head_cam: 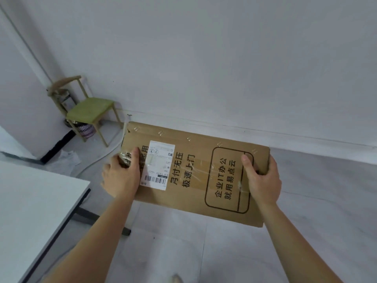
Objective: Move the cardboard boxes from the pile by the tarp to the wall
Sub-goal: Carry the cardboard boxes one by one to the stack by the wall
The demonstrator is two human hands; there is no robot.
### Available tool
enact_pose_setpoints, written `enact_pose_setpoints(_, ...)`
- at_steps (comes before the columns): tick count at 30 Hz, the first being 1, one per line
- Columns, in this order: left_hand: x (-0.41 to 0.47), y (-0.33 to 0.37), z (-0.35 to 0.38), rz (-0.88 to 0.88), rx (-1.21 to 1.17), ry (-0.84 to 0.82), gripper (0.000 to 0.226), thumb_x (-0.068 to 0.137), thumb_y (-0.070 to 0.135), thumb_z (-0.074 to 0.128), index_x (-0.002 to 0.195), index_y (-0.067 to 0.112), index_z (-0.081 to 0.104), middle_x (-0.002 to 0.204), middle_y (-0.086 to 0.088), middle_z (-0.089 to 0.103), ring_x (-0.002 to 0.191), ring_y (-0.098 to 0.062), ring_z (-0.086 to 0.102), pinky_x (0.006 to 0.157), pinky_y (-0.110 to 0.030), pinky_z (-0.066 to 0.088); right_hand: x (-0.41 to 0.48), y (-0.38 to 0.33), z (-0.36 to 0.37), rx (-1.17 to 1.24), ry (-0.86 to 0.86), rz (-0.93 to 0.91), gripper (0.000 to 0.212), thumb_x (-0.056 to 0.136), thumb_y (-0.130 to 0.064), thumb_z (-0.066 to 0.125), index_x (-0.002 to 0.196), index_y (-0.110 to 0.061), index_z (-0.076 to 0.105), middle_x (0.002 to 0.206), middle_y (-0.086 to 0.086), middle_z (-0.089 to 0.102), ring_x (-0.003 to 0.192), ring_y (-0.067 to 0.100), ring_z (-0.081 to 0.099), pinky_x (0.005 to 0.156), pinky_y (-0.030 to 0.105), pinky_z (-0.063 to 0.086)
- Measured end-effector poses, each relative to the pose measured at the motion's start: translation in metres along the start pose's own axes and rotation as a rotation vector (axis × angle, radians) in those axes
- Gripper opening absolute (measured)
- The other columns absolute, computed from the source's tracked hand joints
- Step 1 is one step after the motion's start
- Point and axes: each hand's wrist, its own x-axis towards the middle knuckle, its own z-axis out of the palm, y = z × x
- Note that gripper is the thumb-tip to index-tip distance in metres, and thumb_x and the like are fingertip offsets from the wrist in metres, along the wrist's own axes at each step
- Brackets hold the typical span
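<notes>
A: Holding what, and where?

B: Holding one flat cardboard box (195,174) lengthwise, printed face up, low over the grey floor (306,201) and right in front of the white wall (204,58). Not managing to tell whether it is already touching the skirting or the floor.

A: Gripping how?

B: Clamping the two short ends. Pinching the left end with the left hand (120,174), thumb on top beside a white shipping label (158,165), fingers curled under near a wad of clear tape. Wrapping the right hand (262,176) round the right end, thumb on top, fingers hooked over the edge.

A: Standing at which step, judging by that?

B: Probably being at the set-down stage for this box: up at the wall, not yet letting go.

A: Needing what next?

B: Likely lowering the far edge to the floor against the wall, then laying flat or tipping up to lean, and slipping fingers out from underneath before releasing. Keeping clear of the green-seated chair (89,109) in the left corner and the white table (30,201) close on the near left. Then heading back for the remaining pile, out of view here.
</notes>
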Motion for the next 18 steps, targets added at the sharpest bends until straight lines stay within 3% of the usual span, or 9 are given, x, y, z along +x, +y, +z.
enact_pose_setpoints(3, 0.064, 0.025, 0.036, -0.003, -0.005, -0.057, 0.087, 0.084, 0.083, 0.036, 0.132, 0.013, 0.054, 0.128, -0.017, 0.056, 0.122, -0.038, 0.050, 0.107, -0.055, 0.034, 0.038, -0.011, 0.045, -0.023, 0.019, 0.037, 0.079, 0.072, -0.082, 0.063, 0.134, -0.036, 0.050, 0.114, -0.016, 0.066, 0.108, 0.017, 0.064, 0.099, 0.045, 0.051)
enact_pose_setpoints(8, 0.142, 0.074, 0.113, 0.017, -0.036, -0.134, 0.079, 0.079, 0.084, 0.041, 0.112, 0.013, 0.057, 0.111, -0.009, 0.065, 0.108, -0.033, 0.058, 0.103, -0.051, 0.041, 0.106, -0.018, 0.096, -0.065, 0.093, 0.112, 0.077, 0.079, -0.068, 0.069, 0.141, -0.029, 0.048, 0.113, -0.013, 0.062, 0.108, 0.019, 0.061, 0.096, 0.036, 0.045)
enact_pose_setpoints(14, 0.228, 0.118, 0.226, -0.007, -0.003, -0.244, 0.092, 0.065, 0.094, 0.039, 0.111, 0.016, 0.056, 0.106, -0.003, 0.065, 0.103, -0.029, 0.060, 0.097, -0.053, 0.047, 0.218, -0.004, 0.161, -0.125, 0.103, 0.123, 0.078, 0.077, -0.069, 0.069, 0.140, -0.028, 0.048, 0.123, -0.005, 0.066, 0.114, 0.026, 0.062, 0.101, 0.048, 0.047)
enact_pose_setpoints(18, 0.292, 0.163, 0.299, -0.024, 0.029, -0.322, 0.108, 0.053, 0.102, 0.040, 0.123, 0.021, 0.052, 0.114, -0.001, 0.065, 0.107, -0.028, 0.061, 0.095, -0.053, 0.049, 0.315, 0.002, 0.213, -0.146, 0.074, 0.146, 0.086, 0.077, -0.071, 0.068, 0.145, -0.027, 0.042, 0.131, -0.001, 0.063, 0.119, 0.030, 0.061, 0.102, 0.049, 0.047)
